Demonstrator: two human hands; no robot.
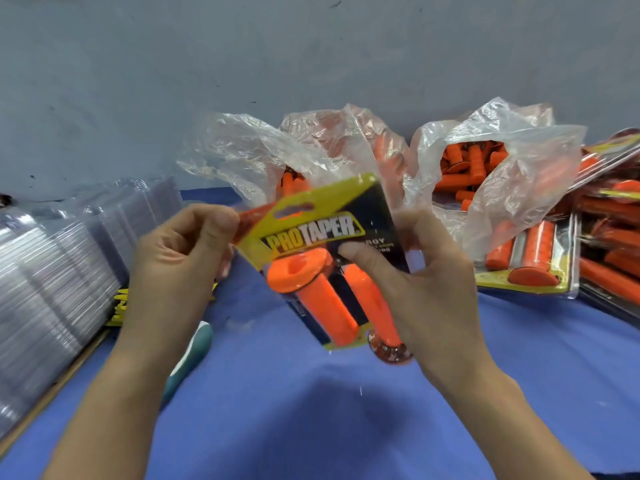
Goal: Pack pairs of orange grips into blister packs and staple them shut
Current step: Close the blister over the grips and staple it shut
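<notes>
- Head view: blister pack [322, 237], carrying 2 orange grips [320, 299], held above the blue surface [311, 410]; fingers of the left hand [180, 258] pinch its top corner, and those of the right hand [426, 282] grip its side.
- Judged not yet stapled; finished packs [530, 268] lie at right, while bagged loose grips [467, 168] and stacked empty blisters [52, 271] await packing.

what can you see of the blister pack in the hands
The blister pack is clear plastic over a yellow and dark card printed PROTAPER, with a hang slot. Two orange grips lie side by side inside. It is held tilted above the blue table: left hand pinches its top corner, right hand grips its right side.
</notes>
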